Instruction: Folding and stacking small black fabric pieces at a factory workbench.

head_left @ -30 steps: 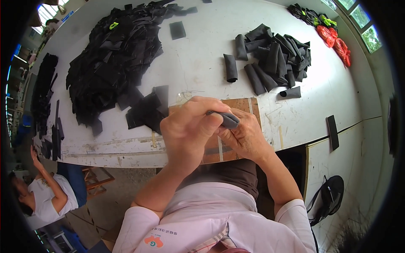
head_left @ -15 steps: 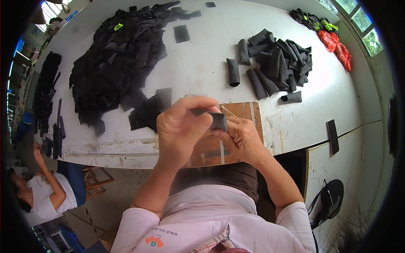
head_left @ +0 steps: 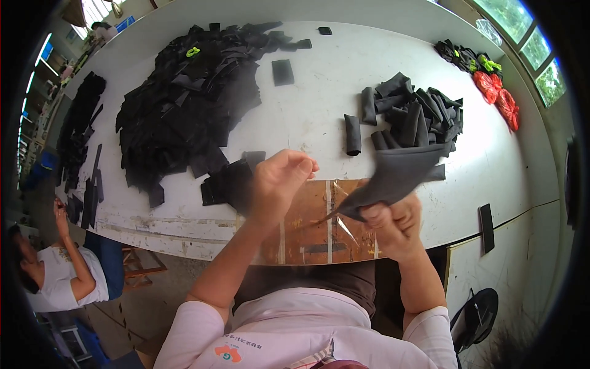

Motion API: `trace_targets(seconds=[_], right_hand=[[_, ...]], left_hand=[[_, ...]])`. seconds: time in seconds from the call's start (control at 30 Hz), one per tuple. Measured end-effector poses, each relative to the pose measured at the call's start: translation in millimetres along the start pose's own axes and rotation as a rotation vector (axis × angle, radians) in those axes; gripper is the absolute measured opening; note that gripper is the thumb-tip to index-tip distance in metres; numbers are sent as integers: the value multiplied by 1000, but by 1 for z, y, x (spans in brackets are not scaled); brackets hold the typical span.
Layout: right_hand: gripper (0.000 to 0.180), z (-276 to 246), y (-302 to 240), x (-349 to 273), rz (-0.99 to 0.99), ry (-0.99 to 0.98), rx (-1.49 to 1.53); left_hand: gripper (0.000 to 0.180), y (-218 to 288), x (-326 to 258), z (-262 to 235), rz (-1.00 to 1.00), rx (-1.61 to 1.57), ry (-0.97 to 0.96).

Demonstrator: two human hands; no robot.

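Fabric piece point(head_left: 399, 175): dark, gripped at its lower end by right hand point(head_left: 393, 224), above wooden board point(head_left: 313, 227).
Left hand point(head_left: 279, 184): fingertips pinched together, contents unclear.
Technique: keep fabric taut, grip firm.
Rolled pieces point(head_left: 412, 114): nearby.

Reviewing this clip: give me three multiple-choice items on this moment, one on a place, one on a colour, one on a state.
1. Where does the big loose heap of black pieces lie on the table?
A. The person's left
B. The person's right
C. On the wooden board

2. What colour is the fabric piece in the right hand?
A. Red
B. Dark grey
C. Yellow

3. How is the left hand?
A. Flat on the table
B. Raised, fingers pinched
C. Gripping a rolled piece

Answers: 1 A, it fills the left of the table; 2 B, it is dark grey; 3 B, lifted with fingertips together.
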State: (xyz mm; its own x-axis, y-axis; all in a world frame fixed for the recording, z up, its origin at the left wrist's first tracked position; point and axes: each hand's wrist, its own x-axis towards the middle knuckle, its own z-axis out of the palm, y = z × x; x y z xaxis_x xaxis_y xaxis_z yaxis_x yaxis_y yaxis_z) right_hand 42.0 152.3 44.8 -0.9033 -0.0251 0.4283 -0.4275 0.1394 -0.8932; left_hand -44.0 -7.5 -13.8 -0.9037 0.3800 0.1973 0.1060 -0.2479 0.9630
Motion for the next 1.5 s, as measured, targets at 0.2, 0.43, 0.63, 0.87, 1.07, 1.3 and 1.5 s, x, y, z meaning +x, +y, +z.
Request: trace_targets(seconds=[0.2, 0.43, 0.63, 0.87, 1.07, 1.3, 1.5], right_hand=[[38, -42, 63, 21, 107, 556, 105], [17, -19, 151, -49, 356, 394, -592], [5, -22, 151, -46, 261, 354, -655], [3, -20, 149, -44, 261, 370, -645], [6, -21, 152, -51, 283, 377, -633], [17, -25, 149, -51, 312, 394, -553], [22, 26, 107, -95, 289, 233, -283]], left_hand=[[21, -105, 78, -55, -234, 419, 233], [39, -141, 180, -72, -156, 1165, 383], [42, -136, 245, -56, -336, 1283, 566], [20, -170, 248, -82, 23, 1181, 511], [34, -129, 142, -60, -252, 137, 319], [34, -28, -13, -41, -217, 64, 401], [43, 4, -112, -24, -87, 53, 546]])
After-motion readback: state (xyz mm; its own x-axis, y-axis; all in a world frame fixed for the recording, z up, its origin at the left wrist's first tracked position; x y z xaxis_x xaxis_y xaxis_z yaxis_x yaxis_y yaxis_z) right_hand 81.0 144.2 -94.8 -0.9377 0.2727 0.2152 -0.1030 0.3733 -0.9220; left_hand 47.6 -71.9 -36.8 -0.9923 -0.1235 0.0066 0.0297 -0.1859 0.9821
